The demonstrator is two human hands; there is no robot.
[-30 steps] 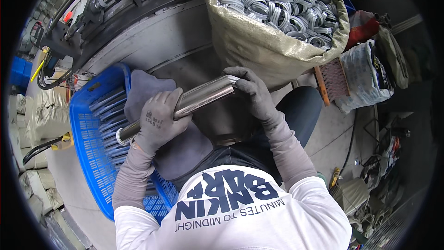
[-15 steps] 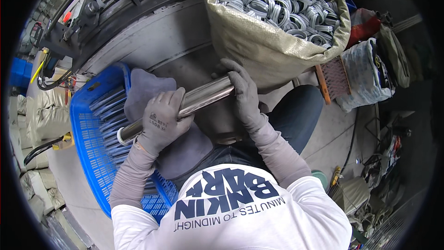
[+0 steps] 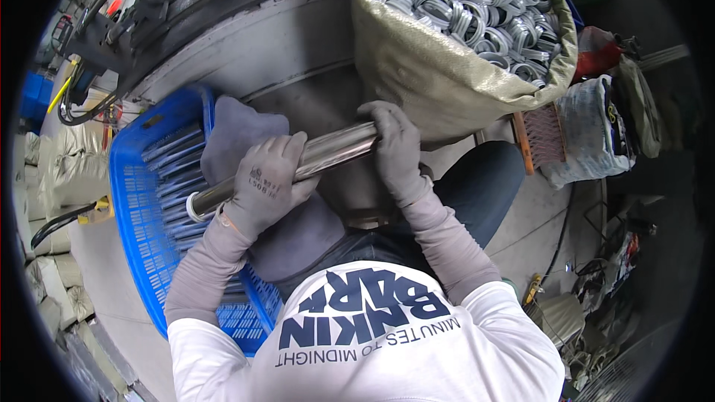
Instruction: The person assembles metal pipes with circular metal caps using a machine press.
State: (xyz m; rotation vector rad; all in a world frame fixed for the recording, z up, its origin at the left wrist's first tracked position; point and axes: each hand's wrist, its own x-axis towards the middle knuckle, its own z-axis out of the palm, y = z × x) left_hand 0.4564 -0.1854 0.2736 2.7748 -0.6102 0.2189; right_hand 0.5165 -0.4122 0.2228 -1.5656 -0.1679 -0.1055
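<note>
A shiny metal tube (image 3: 339, 150) lies slantwise above my lap, its right end higher in the view. My gloved left hand (image 3: 267, 184) is wrapped round it left of the middle, with the fingers closed. My gloved right hand (image 3: 395, 150) grips the right end, fingers curled over it, hiding the tip. A pale ring (image 3: 192, 207) sits at the tube's left end, over the blue basket. Both gloves are grey.
A blue plastic basket (image 3: 128, 212) at the left holds several metal tubes (image 3: 179, 152). A grey pad (image 3: 242, 138) overlaps its right side. A large woven sack (image 3: 424, 67) full of grey rings (image 3: 469, 18) stands ahead. Dark machinery (image 3: 179, 22) runs along the far left.
My right hand has gone from spread fingers at the tube's end to fingers curled round it. The tube stays in my left hand. The whole view has shifted slightly.
</note>
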